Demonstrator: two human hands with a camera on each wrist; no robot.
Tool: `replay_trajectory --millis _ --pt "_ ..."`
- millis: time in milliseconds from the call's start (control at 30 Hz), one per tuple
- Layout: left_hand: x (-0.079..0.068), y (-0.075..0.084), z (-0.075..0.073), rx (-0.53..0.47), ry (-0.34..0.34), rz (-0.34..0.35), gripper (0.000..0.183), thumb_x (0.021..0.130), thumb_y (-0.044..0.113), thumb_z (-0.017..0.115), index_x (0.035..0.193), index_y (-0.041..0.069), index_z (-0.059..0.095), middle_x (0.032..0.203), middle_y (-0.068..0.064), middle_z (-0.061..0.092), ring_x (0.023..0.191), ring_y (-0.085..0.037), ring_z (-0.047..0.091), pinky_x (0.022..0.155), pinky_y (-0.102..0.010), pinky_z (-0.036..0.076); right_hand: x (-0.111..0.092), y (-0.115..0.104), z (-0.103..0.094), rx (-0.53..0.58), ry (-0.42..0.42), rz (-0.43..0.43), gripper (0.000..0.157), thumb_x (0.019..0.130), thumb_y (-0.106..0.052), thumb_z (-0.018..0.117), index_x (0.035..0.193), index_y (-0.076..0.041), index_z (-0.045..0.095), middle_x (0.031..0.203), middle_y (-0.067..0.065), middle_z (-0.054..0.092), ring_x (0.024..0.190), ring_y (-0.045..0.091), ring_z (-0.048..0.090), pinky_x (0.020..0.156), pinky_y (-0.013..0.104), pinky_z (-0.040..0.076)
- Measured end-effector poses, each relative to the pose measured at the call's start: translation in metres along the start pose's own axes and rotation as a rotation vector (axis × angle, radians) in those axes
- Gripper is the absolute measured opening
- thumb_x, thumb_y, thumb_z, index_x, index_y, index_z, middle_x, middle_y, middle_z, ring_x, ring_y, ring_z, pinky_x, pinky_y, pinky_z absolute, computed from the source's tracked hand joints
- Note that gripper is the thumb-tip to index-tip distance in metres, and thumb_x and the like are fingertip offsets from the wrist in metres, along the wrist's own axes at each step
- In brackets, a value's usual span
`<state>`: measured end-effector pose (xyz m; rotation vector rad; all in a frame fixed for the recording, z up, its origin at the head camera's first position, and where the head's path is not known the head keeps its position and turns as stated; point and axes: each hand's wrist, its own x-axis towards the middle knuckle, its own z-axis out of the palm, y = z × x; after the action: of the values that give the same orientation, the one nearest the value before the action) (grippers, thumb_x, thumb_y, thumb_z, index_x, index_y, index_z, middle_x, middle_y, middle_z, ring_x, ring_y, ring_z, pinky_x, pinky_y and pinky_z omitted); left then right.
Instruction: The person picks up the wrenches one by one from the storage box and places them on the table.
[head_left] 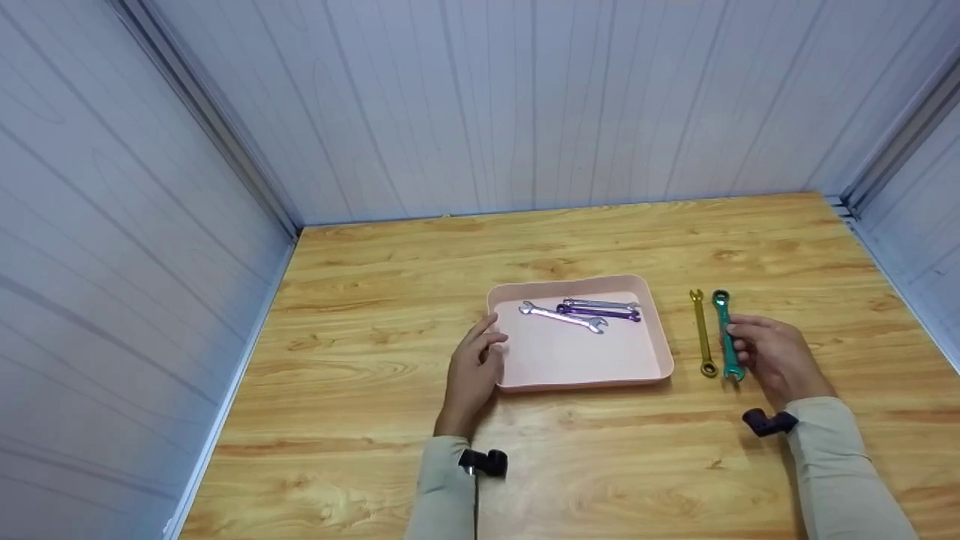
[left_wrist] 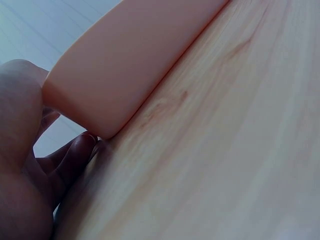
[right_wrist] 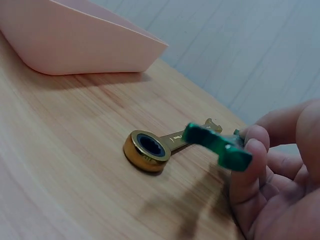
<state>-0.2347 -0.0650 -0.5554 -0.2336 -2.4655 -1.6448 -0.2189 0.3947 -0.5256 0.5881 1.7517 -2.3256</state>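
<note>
In the head view a pink tray [head_left: 585, 385] holds two silver wrenches, one [head_left: 559, 316] lying in front of the other [head_left: 592, 303], and a purple wrench [head_left: 611, 313]. My left hand [head_left: 474, 367] grips the tray's left side near the front corner, fingers over the rim; the left wrist view shows fingertips low against the tray wall [left_wrist: 125, 65]. Right of the tray, my right hand [head_left: 776, 356] pinches a green wrench [head_left: 724, 319] between thumb and fingers. Its open end [right_wrist: 217, 145] points at the right wrist camera. Beside it a gold wrench [head_left: 702, 334] lies on the table.
The wood-grain table [head_left: 360, 375] is bounded by pale panel walls [head_left: 510, 112] at the back and both sides. A black wrist camera [head_left: 484, 462] is worn on the left sleeve, another [head_left: 769, 421] on the right.
</note>
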Motion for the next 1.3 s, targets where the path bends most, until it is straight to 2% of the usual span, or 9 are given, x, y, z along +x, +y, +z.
replay_trajectory --millis 167,300,433,533,633,733,967,1133,1300 --pt "0.0 0.0 0.0 0.002 0.0 -0.001 0.022 0.095 0.006 0.055 0.107 0.007 0.075 0.145 0.009 0.054 0.138 -0.016 0.043 0.114 -0.035 0.032 0.001 0.001 0.003 -0.062 0.026 -0.006 0.013 0.096 -0.005 0.064 0.104 -0.013 0.071 0.081 0.0 0.064 0.068 0.008 0.059 0.056 0.022 0.052" --pt "0.0 0.0 -0.001 0.02 0.005 0.009 0.022 0.095 0.006 0.055 0.106 0.006 0.075 0.144 0.009 0.054 0.136 -0.014 0.046 0.112 -0.034 0.035 0.002 0.002 0.003 -0.069 0.025 -0.008 0.014 0.097 -0.004 0.062 0.102 -0.013 0.072 0.081 0.0 0.064 0.067 0.008 0.058 0.055 0.022 0.052" --pt "0.001 0.0 -0.002 0.029 0.014 0.023 0.021 0.095 0.005 0.057 0.106 0.005 0.075 0.144 0.008 0.055 0.135 -0.015 0.047 0.111 -0.033 0.036 0.003 0.001 0.005 -0.098 0.032 -0.006 0.016 0.097 -0.005 0.063 0.111 -0.009 0.068 0.08 0.0 0.064 0.067 0.007 0.058 0.055 0.022 0.052" --pt "0.0 0.0 -0.002 0.024 0.014 0.027 0.021 0.095 0.005 0.057 0.106 0.004 0.075 0.144 0.006 0.055 0.136 -0.016 0.046 0.112 -0.034 0.035 0.005 0.0 0.007 -0.141 0.052 0.0 0.024 0.096 -0.006 0.063 0.12 -0.005 0.064 0.08 0.0 0.064 0.066 0.007 0.057 0.054 0.022 0.051" --pt "0.0 0.0 -0.002 0.015 0.01 0.018 0.021 0.095 0.005 0.057 0.106 0.005 0.075 0.145 0.006 0.054 0.136 -0.017 0.047 0.112 -0.035 0.036 0.005 0.0 0.009 -0.206 0.08 0.008 0.029 0.097 -0.008 0.062 0.125 -0.003 0.061 0.077 -0.001 0.064 0.064 0.006 0.057 0.053 0.022 0.051" --pt "0.0 0.001 -0.001 0.007 0.006 0.012 0.022 0.095 0.005 0.056 0.106 0.005 0.075 0.145 0.007 0.054 0.136 -0.016 0.046 0.111 -0.036 0.037 0.005 0.0 0.012 -0.317 0.114 -0.004 0.035 0.097 -0.011 0.061 0.131 0.0 0.058 0.075 -0.001 0.064 0.062 0.006 0.057 0.052 0.022 0.051" --pt "-0.001 0.001 -0.001 -0.001 0.008 0.001 0.022 0.095 0.005 0.056 0.106 0.007 0.075 0.144 0.01 0.054 0.137 -0.015 0.045 0.113 -0.035 0.034 0.004 0.002 0.02 -0.593 0.171 -0.089 0.044 0.099 -0.019 0.056 0.136 0.005 0.056 0.075 0.0 0.063 0.06 0.008 0.056 0.053 0.026 0.052" --pt "-0.001 0.001 -0.001 0.007 0.009 -0.008 0.022 0.095 0.006 0.057 0.106 0.007 0.075 0.144 0.011 0.054 0.138 -0.015 0.044 0.113 -0.035 0.033 0.004 0.004 0.022 -0.664 0.185 -0.124 0.043 0.099 -0.021 0.056 0.133 0.005 0.058 0.077 0.002 0.064 0.057 0.009 0.055 0.052 0.028 0.052" --pt "0.0 0.0 -0.002 0.02 0.007 0.014 0.022 0.095 0.005 0.056 0.106 0.006 0.075 0.145 0.008 0.054 0.138 -0.018 0.044 0.113 -0.037 0.034 0.007 0.007 0.019 -0.703 0.179 -0.143 0.043 0.1 -0.022 0.055 0.132 0.006 0.059 0.081 0.003 0.065 0.059 0.009 0.057 0.053 0.028 0.053"
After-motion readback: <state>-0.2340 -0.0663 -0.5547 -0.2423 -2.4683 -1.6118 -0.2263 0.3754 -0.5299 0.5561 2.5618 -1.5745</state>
